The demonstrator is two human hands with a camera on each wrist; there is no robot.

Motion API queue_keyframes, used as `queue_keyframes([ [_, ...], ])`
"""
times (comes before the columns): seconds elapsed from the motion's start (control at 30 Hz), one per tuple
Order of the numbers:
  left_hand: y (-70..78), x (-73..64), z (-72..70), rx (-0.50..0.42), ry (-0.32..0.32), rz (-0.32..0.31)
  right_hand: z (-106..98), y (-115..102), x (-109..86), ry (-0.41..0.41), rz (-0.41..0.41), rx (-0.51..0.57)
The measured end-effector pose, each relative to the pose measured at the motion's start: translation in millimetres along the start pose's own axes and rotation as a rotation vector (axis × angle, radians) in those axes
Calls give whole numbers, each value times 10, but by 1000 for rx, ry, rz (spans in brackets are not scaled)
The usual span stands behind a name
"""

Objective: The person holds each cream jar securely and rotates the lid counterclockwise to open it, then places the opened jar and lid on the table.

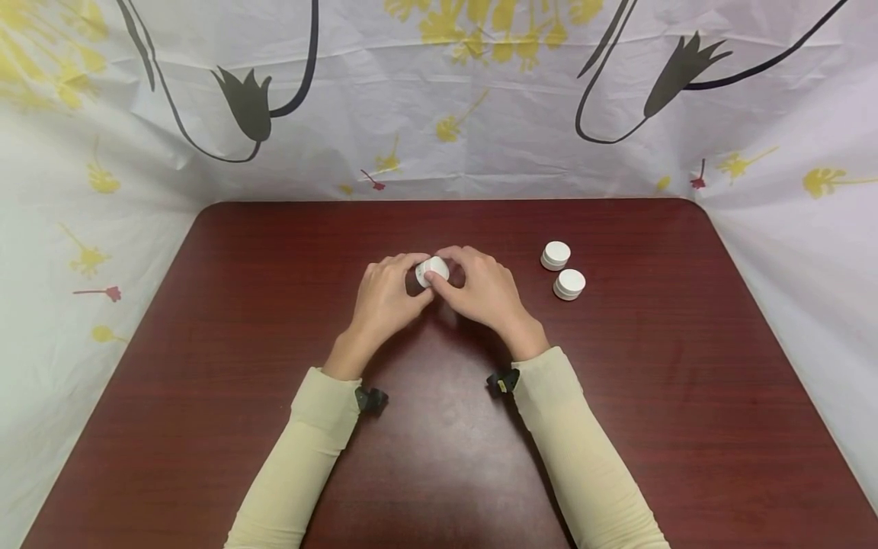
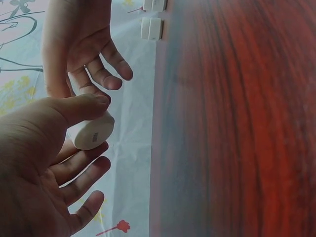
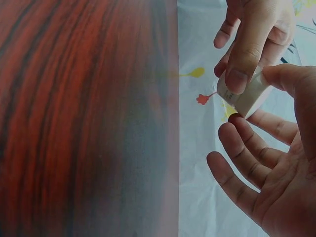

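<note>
Both hands meet over the middle of the table around a small white screw-top jar (image 1: 432,271). My left hand (image 1: 389,297) pinches the jar's body between thumb and fingers; in the left wrist view the jar's base (image 2: 95,134) with small print faces the camera. On the other side, my right hand (image 1: 485,292) grips the lid end, its thumb and index finger at the lid (image 3: 253,96) in the right wrist view. The jar is tilted and held above the tabletop. Whether the lid is loose cannot be seen.
Two more white lidded jars, one farther back (image 1: 555,255) and one nearer (image 1: 569,284), stand upright close together right of the hands. The dark red wooden table (image 1: 686,396) is bordered at the back and sides by a white patterned cloth (image 1: 466,152).
</note>
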State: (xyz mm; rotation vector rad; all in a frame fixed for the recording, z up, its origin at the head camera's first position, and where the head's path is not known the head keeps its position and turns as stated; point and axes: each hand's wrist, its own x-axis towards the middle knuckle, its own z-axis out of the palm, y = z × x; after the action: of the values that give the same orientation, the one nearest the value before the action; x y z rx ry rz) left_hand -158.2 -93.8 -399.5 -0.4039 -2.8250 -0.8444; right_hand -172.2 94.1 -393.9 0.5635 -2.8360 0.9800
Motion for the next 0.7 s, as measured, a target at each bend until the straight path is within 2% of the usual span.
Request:
queue_keyframes([
  [0.3, -13, 1, 9, -5, 1, 5, -24, -15, -4, -17, 3, -14],
  [0.57, 13, -10, -16, -16, 10, 14, -44, -15, -1, -6, 77, -7],
  [0.7, 32, -9, -30, -17, 9, 21, -48, -4, 0, 5, 82, -7],
])
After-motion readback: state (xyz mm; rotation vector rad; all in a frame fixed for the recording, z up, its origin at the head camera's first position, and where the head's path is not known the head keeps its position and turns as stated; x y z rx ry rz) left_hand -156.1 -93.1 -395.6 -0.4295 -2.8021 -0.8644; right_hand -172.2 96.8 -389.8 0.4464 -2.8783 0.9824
